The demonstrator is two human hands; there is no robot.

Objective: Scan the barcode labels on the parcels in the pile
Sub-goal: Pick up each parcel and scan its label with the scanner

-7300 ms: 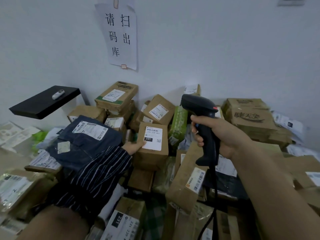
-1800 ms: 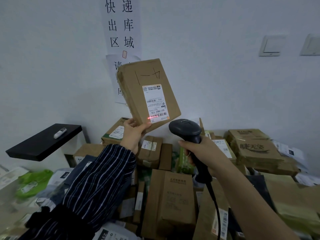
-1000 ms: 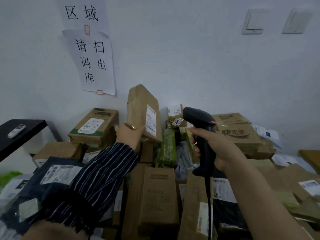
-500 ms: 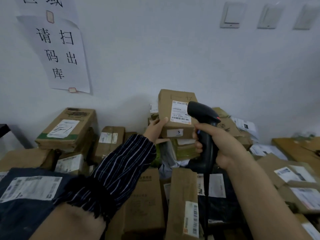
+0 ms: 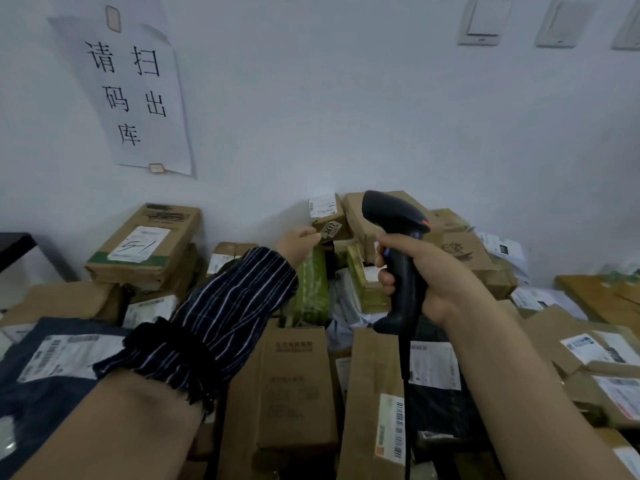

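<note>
Gripping the black scanner (image 5: 394, 216) by its handle, the right hand (image 5: 420, 271) holds it upright above the pile of parcels (image 5: 294, 375). The left hand (image 5: 300, 241), fingers curled, meets the tag on a small box (image 5: 338, 220) by the white wall (image 5: 346, 116); pinching or just touching, can't tell. Paper sign (image 5: 138, 98) upper left, switches (image 5: 483, 20) upper right.

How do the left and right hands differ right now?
The left hand reaches toward the small tagged box at the back; the right hand grips the black scanner. The left hand's forearm wears a striped sleeve; the right hand's is bare. Both are raised over the parcels.
</note>
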